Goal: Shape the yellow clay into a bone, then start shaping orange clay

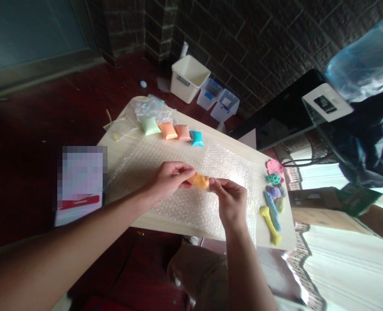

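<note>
Between my two hands is a small packet of orange modelling clay [200, 181], held above a sheet of bubble wrap [185, 207]. My left hand [170, 179] pinches its left end with thumb and fingers. At the right end, my right hand [232, 198] grips the wrapper the same way. Beyond my hands, packets of clay lie in a row: a pale green packet [150, 125], an orange packet [168, 130], a salmon packet [183, 132] and a blue packet [197, 138].
Shaped clay pieces lie at the table's right end, among them a yellow bone shape [270, 226] and a blue strip [272, 211]. Clear plastic bags [152, 108] rest at the far left corner. A white bin [188, 80] and clear boxes [224, 106] stand behind the table [276, 147].
</note>
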Available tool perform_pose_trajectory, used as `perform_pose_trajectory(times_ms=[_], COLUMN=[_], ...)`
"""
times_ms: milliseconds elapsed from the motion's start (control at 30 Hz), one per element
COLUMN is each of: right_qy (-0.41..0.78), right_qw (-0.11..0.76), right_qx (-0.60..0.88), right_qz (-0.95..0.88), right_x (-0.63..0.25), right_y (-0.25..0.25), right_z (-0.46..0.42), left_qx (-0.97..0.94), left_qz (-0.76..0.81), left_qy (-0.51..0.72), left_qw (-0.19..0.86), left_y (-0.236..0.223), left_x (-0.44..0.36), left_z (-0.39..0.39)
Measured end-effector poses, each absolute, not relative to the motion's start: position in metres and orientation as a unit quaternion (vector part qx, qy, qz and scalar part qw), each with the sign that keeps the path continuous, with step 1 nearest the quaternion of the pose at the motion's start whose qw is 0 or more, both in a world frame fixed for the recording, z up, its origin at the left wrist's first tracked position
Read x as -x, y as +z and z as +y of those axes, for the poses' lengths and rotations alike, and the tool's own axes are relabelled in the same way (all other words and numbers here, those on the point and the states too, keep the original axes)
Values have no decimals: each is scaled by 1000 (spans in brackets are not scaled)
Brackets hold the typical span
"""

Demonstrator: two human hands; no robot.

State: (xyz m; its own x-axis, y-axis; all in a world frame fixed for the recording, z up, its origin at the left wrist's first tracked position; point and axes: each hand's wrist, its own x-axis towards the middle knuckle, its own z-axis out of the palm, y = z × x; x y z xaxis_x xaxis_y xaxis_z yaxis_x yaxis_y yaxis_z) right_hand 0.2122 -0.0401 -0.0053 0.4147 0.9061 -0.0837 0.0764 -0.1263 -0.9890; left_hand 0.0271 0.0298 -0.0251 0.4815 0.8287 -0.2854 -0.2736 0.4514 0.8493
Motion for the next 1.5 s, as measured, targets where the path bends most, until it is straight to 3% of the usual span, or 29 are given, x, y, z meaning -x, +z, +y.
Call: perform_pose_trajectory(times_ms=[467,767,967,1167,1367,1500], right_qy=[381,389,396,381,307,348], right_qw=[495,566,505,535,436,439], right_qx=[651,648,681,630,656,663], right_qz=[-432,-329,-353,-415,-535,-497], right_x=[-212,-203,-200,-211,-224,-231], right_y=[-11,-1,17,45,69,76], right_z=[-41,-36,-51,-87,-120,-130], left_qx=[-394,-453,-482,-462,-489,-511], left_qz=[381,363,324,293,295,294], left_qy=[396,393,348,360,339,362], left_qw=[736,713,736,755,748,722], left_y=[-28,-20,-3,18,41,51], left_x=[-27,-32,-30,-28,-41,-51], left_z=[31,25,5,-9,-22,-29])
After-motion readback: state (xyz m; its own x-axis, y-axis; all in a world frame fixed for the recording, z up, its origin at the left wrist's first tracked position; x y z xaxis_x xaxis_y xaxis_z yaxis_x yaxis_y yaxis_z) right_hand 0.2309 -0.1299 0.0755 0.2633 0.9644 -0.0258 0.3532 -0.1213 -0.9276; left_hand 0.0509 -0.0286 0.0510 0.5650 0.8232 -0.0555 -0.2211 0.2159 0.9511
